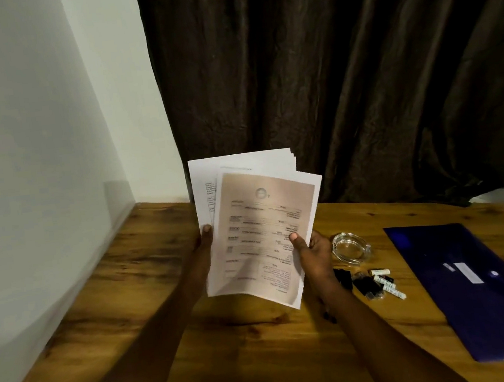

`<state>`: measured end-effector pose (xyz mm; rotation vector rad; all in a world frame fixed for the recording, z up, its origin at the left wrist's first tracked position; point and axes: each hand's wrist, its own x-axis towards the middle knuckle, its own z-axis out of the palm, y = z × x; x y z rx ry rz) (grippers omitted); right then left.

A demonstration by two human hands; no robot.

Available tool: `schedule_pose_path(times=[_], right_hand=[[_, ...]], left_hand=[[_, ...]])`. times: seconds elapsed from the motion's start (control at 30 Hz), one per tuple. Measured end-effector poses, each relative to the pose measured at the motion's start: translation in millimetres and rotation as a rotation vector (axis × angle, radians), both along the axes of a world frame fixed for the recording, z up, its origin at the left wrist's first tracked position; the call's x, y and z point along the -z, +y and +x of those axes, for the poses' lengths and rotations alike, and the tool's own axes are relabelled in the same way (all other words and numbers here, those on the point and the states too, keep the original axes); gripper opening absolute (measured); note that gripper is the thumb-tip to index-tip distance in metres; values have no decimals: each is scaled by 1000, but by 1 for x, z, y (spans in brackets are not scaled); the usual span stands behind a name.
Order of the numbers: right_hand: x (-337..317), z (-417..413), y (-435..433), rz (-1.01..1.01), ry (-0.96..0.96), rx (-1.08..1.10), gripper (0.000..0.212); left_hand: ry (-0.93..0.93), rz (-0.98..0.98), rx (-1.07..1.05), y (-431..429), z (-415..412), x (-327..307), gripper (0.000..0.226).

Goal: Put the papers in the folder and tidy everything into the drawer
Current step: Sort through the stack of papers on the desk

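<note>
Papers (261, 230), a loose, slightly fanned stack of printed sheets, are held up above a wooden bench (146, 265) by both hands. Left hand (204, 237) grips the stack's left edge, thumb pressed on the front and the other fingers hidden behind the sheets. Right hand (313, 254) grips the lower right edge, thumb on the front sheet and its fingers closed behind. The front sheet has a pinkish printed panel with blurred text that cannot be read. To the right, a dark blue folder (475, 288) lies flat on the bench, well apart from the stack. Between the right hand and the folder sit a clear glass ashtray (351, 247) and, just nearer the viewer, a cluster of small items (377, 283), too blurred to identify. A dark brown curtain (341, 80) hangs behind the bench, with a white wall (34, 137) at left.
</note>
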<state>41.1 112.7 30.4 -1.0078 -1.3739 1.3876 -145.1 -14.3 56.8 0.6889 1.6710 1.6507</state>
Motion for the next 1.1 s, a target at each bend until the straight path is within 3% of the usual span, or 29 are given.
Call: schedule_pose_path(times=[0.07,0.27,0.43,0.6,0.7,0.93,1.1], right_hand=[[5,1,4,-45,20,13,11],[7,8,8,-83,64,-65,20],[10,8,11,-140,42,-68,22],[15,11,15,-155,20,-85,20],[14,9,16,-137,-11,-137,22],[5,-6,12,-47,-15,-65,16],[-5,-14,10,50,-7,-62,23]], left_hand=[[-8,-30,4,1,-4,3,41],[71,-116,-4,4,-7,6,25],[16,-142,-66,7,-14,12,22],[-23,-113,-137,5,-21,11,21],[54,-52,-91,3,-21,9,20],[108,-45,-12,5,-11,9,39],[129,-23,70,11,-6,6,13]])
